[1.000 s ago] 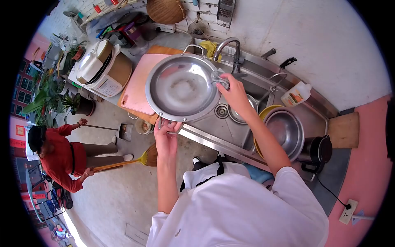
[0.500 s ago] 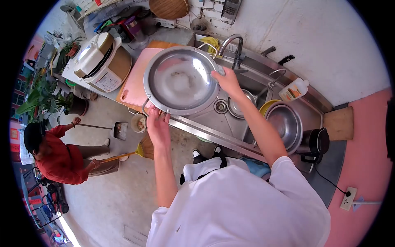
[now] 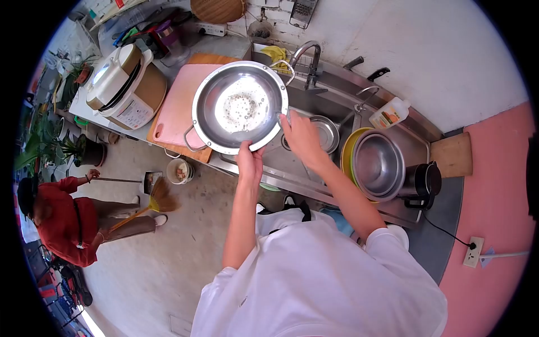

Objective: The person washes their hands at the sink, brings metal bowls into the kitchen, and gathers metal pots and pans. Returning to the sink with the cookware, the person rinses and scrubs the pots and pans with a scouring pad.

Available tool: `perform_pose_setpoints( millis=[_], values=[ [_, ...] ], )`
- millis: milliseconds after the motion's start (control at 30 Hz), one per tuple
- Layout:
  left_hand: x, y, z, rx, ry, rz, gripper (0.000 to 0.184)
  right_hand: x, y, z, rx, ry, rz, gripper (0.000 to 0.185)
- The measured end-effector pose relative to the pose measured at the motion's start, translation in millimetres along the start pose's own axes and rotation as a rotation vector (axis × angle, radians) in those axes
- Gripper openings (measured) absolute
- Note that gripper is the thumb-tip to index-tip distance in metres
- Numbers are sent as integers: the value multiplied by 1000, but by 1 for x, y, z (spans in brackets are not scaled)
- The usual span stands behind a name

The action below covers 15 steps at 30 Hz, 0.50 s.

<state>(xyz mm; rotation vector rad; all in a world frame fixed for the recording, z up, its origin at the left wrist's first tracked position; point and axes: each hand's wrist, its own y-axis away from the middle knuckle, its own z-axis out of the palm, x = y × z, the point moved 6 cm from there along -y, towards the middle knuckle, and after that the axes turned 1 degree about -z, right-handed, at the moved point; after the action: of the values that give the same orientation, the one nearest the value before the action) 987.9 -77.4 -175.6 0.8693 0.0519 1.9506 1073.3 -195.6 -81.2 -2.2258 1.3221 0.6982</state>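
A shiny steel two-handled pan (image 3: 241, 106) is held up, tilted, over the front of the sink and the pink cutting board (image 3: 171, 109). Water drops show on its bright inner bottom. My left hand (image 3: 249, 162) grips its near rim, thumb over the edge and fingers beneath. At the right side of the rim, my right hand (image 3: 300, 136) is closed against the outside of the pan. A small grey edge, seemingly a scouring pad, shows at its fingertips; most of it is hidden. Both wire handles of the pan are untouched.
The steel sink (image 3: 281, 168) has a faucet (image 3: 313, 56) and a round metal lid (image 3: 323, 135). Stacked bowls (image 3: 379, 165), a black kettle (image 3: 421, 182) and a plastic bottle (image 3: 390, 112) stand right; a rice cooker (image 3: 132, 84) stands left. A person (image 3: 62, 224) sweeps with a broom (image 3: 160, 196).
My left hand has shifted from beside the left handle to the near rim. The pan has turned and tilted, and my right hand is lower on its right side. The other person's broom moved nearer the dustpan.
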Motion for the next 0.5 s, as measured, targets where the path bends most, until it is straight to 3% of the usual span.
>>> perform_pose_setpoints(
  millis=[100, 233, 300, 333, 367, 433, 500],
  values=[
    [-5, 2, 4, 12, 64, -1, 35, 4, 13, 8, -70, 204, 9, 38],
    [-6, 8, 3, 38, -3, 1, 29, 32, -25, -15, 137, 175, -1, 35],
    [-11, 13, 2, 50, -10, -58, 25, 66, -49, -6, 43, -190, 49, 34],
    [-14, 12, 3, 37, 26, -97, 24, 70, -51, -2, -24, -228, 97, 35],
    [-14, 12, 5, 30, 26, -99, 24, 73, -48, 0, -17, -226, 98, 35],
    [-16, 14, 11, 24, 62, -127, 24, 74, -32, 2, 83, -591, 109, 38],
    [-15, 13, 14, 5, 17, -70, 30, 64, -9, -16, 180, -609, 173, 38]
  ],
)
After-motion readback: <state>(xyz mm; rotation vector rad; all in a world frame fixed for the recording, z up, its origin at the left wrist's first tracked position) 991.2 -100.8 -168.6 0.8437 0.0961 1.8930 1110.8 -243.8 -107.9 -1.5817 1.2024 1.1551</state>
